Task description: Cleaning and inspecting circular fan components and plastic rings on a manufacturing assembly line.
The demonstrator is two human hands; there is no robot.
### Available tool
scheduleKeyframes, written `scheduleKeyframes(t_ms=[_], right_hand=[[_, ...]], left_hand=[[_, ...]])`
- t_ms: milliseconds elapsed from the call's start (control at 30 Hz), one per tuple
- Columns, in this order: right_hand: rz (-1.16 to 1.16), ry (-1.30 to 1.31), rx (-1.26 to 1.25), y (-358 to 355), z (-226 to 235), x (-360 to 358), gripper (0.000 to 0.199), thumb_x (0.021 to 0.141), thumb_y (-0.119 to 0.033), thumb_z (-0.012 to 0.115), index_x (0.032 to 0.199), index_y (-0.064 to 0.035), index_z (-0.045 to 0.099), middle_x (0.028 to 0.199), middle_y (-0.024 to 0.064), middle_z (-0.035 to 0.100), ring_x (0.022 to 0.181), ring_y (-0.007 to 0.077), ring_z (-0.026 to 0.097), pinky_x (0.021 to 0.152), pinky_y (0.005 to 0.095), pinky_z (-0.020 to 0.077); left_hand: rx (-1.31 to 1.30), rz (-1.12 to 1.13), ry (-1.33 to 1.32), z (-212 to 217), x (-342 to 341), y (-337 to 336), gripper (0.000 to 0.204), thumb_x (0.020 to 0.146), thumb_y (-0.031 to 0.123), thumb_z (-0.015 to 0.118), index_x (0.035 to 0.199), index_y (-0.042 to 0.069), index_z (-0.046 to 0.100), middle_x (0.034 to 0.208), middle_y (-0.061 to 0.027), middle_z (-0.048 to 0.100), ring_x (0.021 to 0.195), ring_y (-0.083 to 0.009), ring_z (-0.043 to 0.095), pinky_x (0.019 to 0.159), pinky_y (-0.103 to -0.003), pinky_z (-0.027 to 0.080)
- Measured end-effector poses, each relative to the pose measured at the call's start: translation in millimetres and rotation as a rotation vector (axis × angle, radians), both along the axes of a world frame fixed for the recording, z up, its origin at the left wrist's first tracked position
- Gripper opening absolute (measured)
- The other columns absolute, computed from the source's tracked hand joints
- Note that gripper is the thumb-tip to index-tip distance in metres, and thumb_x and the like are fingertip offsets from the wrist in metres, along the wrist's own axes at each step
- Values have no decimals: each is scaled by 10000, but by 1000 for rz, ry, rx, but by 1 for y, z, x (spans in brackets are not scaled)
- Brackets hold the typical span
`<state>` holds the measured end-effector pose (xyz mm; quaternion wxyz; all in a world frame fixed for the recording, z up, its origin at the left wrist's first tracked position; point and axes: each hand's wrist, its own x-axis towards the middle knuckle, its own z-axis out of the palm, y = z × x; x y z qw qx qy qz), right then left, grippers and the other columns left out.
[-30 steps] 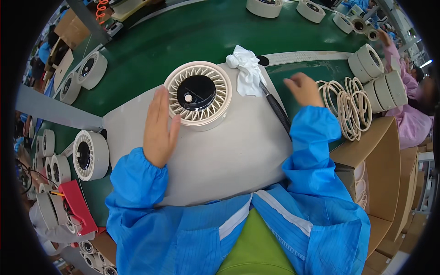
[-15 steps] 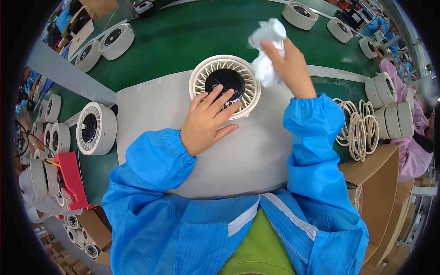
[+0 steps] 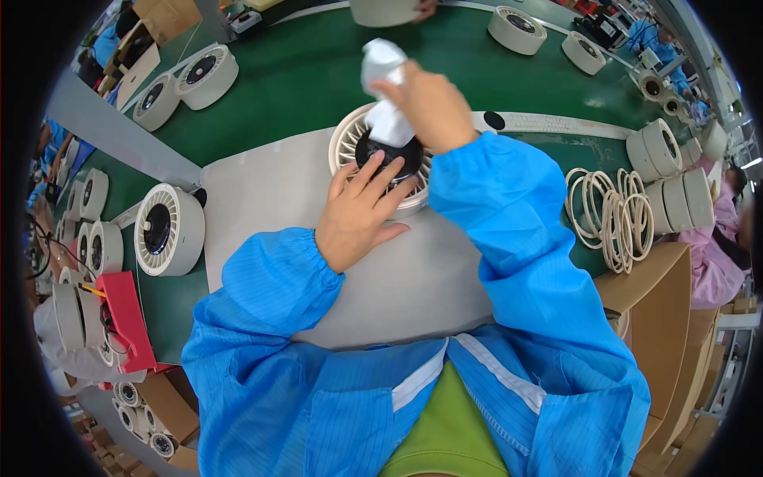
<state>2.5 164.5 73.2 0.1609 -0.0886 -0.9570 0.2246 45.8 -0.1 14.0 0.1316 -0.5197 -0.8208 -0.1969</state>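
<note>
A round cream fan unit (image 3: 346,143) with radial slats and a glossy black centre disc lies face up on the grey mat. My left hand (image 3: 362,203) rests flat on its near left part, fingers spread over the slats and the black disc. In my right hand (image 3: 433,103) is a crumpled white cloth (image 3: 389,123), gripped between thumb and fingers. The cloth hangs over the far part of the black disc; whether it touches the disc I cannot tell. My right hand and sleeve hide the unit's right side.
A similar fan unit (image 3: 168,229) stands on edge left of the mat (image 3: 262,191), near a red bin (image 3: 127,322). Coiled cream rings (image 3: 612,215) and stacked units (image 3: 656,151) are at the right, above an open carton (image 3: 648,334). Another person's hand (image 3: 427,9) touches a unit (image 3: 381,11) at the far edge.
My right hand has swung left with the cloth, from beside the fan unit to over it. My left hand has stayed put. Another unit with a person's hand has appeared at the far edge.
</note>
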Motion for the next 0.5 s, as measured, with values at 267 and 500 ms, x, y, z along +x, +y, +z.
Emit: scheduleKeyframes(t_ms=[267,500], right_hand=[[-385,100,6,126,-79,51,315,786,-194,583,999,0,456,904,268,560,842,404,545,703,434,444],[-591,-27,32,168,-60,103,405,710,-317,662,947,1,579,962,198,584,838,362,565,698,390,452]], left_hand=[[38,-14,234,-17,-36,3,597,573,193,723,1128,229,507,1310,-90,355,1211,-313,319,915,-522,303],[70,183,339,-30,-167,27,557,635,210,689,1151,201,479,1311,-76,352,1208,-330,309,937,-524,279]])
